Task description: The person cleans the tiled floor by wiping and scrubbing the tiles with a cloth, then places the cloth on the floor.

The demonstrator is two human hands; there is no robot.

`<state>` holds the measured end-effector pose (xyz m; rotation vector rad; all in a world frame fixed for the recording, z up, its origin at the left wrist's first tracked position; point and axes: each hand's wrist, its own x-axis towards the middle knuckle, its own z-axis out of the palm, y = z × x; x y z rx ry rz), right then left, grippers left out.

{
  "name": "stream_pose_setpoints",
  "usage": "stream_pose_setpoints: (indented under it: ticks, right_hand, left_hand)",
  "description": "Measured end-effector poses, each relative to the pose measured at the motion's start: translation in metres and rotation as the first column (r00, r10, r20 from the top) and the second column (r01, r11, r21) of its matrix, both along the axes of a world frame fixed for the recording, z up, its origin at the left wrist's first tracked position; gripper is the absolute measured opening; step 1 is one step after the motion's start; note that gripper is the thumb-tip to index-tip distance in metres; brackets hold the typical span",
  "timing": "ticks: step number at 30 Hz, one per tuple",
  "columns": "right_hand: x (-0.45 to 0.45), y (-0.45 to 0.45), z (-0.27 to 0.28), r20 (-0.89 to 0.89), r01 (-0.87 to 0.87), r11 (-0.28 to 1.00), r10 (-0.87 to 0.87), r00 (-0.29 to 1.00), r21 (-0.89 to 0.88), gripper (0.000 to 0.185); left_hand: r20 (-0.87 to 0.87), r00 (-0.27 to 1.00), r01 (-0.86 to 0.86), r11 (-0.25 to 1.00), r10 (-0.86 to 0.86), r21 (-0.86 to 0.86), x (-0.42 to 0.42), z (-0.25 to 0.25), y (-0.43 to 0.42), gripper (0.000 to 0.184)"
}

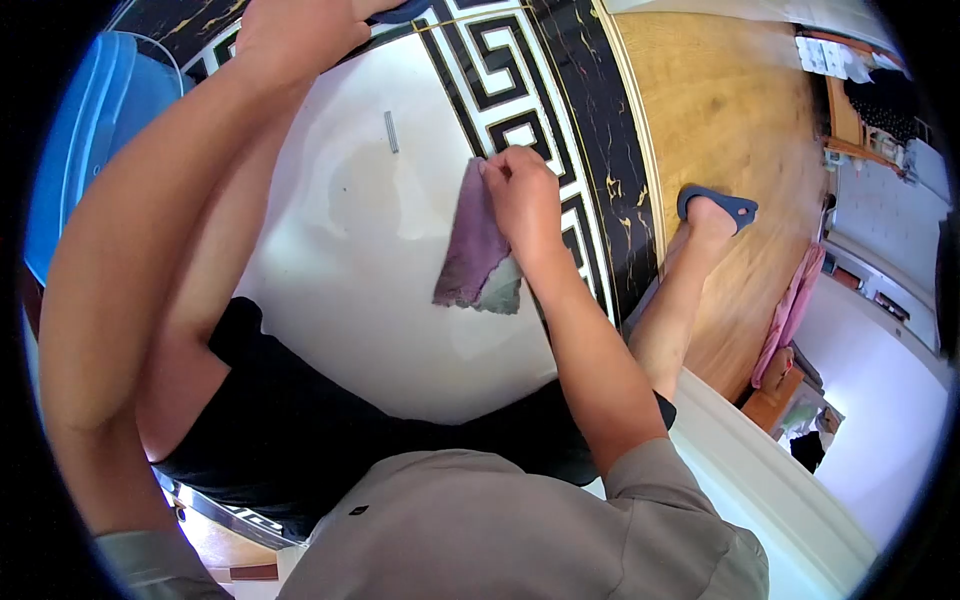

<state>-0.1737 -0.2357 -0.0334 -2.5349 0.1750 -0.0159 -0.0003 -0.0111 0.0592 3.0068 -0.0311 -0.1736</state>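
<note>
My right hand point(525, 198) pinches the upper corner of a cloth point(478, 235), purple with a grey-green part at its lower right. The cloth hangs or lies over the glossy white floor tile point(340, 290); whether it touches the tile I cannot tell. At the top edge, my left hand point(300, 35) is beside my left foot and a dark blue slipper point(402, 12). Its fingers are mostly cut off or hidden. A small grey striped strip point(391, 132) lies on the tile, left of the cloth.
A blue plastic tub point(120, 110) stands at the far left. A black-and-white patterned border point(520, 130) crosses the floor, with wood flooring point(740, 100) beyond. My right foot, in a blue slipper point(715, 205), is on the wood. Pink fabric point(790, 310) lies farther right.
</note>
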Motion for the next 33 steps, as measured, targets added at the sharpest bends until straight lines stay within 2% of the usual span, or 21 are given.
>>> stream_pose_setpoints:
  ticks: [5,9,12,17,20,24,27,30,33]
  right_hand:
    - [-0.002,-0.008,0.006,-0.192,0.045,0.998,-0.036,0.981,0.044,0.012]
    - [0.011,-0.001,0.004,-0.114,0.027,0.999,-0.023,0.993,0.036,0.013]
    - [0.038,0.011,0.008,-0.066,-0.02,1.0,0.019,0.998,-0.012,0.013]
    - [0.024,-0.005,0.01,-0.25,-0.024,0.999,0.018,0.968,-0.023,0.013]
    - [0.012,-0.011,0.003,-0.205,-0.031,0.999,0.022,0.978,-0.043,0.012]
    - [0.059,0.009,-0.004,-0.108,-0.041,0.998,0.036,0.994,-0.043,0.008]
    - [0.111,0.027,-0.01,-0.006,-0.142,0.98,0.142,0.99,-0.14,0.01]
    - [0.15,0.038,-0.015,0.0,-0.179,0.958,0.184,0.983,-0.225,0.017]
    - [0.152,0.039,-0.016,0.013,-0.194,0.938,0.207,0.978,-0.288,0.016]
  left_hand:
    - [0.076,0.997,0.029,0.995,-0.022,-0.094,-0.008,0.012,0.0,0.025]
    - [-0.033,0.999,0.011,1.0,-0.011,-0.022,-0.001,0.002,0.003,0.026]
    - [-0.044,0.999,0.006,1.0,-0.007,-0.024,0.0,0.003,0.001,0.03]
    - [0.006,1.0,-0.029,0.999,0.029,-0.037,0.003,0.005,0.003,0.037]
    - [-0.018,1.0,-0.011,1.0,0.011,-0.017,-0.001,0.001,0.005,0.037]
    - [-0.075,0.996,0.048,0.999,-0.047,0.006,0.0,0.002,0.0,0.04]
    - [0.089,0.995,0.046,0.999,-0.047,0.013,0.005,-0.023,0.01,0.043]
    - [-0.008,1.0,0.021,1.0,-0.021,-0.015,0.004,-0.012,0.008,0.046]
    - [0.147,0.988,0.05,0.998,-0.053,0.026,0.01,-0.034,0.009,0.046]
